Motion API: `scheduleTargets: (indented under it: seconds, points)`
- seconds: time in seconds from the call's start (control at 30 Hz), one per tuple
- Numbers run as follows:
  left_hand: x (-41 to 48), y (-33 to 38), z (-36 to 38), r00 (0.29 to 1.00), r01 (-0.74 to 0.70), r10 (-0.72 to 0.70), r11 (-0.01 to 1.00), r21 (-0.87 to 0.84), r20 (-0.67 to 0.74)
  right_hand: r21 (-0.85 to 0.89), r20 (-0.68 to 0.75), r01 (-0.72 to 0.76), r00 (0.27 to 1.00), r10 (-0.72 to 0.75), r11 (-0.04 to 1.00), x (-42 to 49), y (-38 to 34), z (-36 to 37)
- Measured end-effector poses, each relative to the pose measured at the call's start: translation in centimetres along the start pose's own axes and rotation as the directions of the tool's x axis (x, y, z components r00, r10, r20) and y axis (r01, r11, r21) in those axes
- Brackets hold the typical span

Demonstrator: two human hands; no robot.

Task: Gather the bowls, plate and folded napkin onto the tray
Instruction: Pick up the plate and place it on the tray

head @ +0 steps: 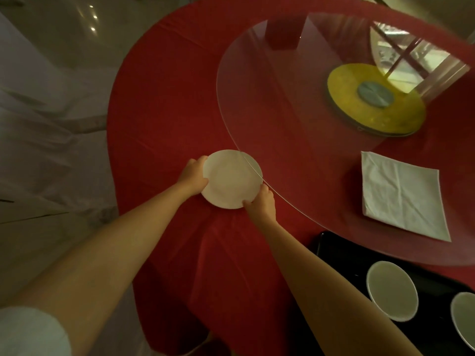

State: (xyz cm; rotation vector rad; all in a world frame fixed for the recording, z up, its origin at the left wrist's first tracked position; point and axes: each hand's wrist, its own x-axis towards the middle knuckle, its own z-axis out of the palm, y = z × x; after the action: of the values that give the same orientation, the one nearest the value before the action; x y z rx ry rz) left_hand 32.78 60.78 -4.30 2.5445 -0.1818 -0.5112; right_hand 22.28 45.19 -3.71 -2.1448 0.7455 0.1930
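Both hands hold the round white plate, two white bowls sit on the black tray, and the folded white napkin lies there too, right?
No: the head view shows the folded white napkin on the round glass turntable, not on the black tray. The rest holds.

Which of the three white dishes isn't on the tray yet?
The plate, gripped by the left hand and right hand; the two bowls already sit on the tray.

obstacle: glass turntable (pixel 295 119) overhangs far edge of plate (pixel 228 181); free: red cloth (pixel 231 253) between plate and tray (pixel 341 263)
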Motion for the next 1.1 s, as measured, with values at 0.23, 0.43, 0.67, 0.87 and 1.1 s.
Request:
scheduleTargets:
  seconds: [0.23,0.43,0.67,0.87,1.1]
  points:
    - [2.9,0.2,0.1,1.0,-0.011,0.01,0.999,-0.031,-0.016,0.098,-0.024,-0.042,0.999,0.045,0.994,1.0,0.0,1.3]
    - [3.1,-0.4,0.2,1.0,-0.002,0.002,1.0,-0.008,0.005,0.151,-0.016,-0.034,0.999,0.037,0.988,0.9,0.5,1.0]
    - [0.7,-1.6,-0.2,1.0,0.014,-0.014,1.0,-0.006,0.012,0.123,0.052,-0.014,0.999,0.008,0.992,-0.4,1.3,0.5]
    - [-2.4,-1.5,-0.4,0.999,0.014,-0.015,0.999,-0.032,-0.03,0.112,0.096,0.036,0.994,-0.047,0.993,-2.1,2.2,-0.6]
    - [-6.9,0.8,-0.2,0.997,-0.059,0.058,0.998,-0.02,-0.053,0.084,0.105,0.087,0.99,-0.096,0.993,-4.6,4.0,-3.9]
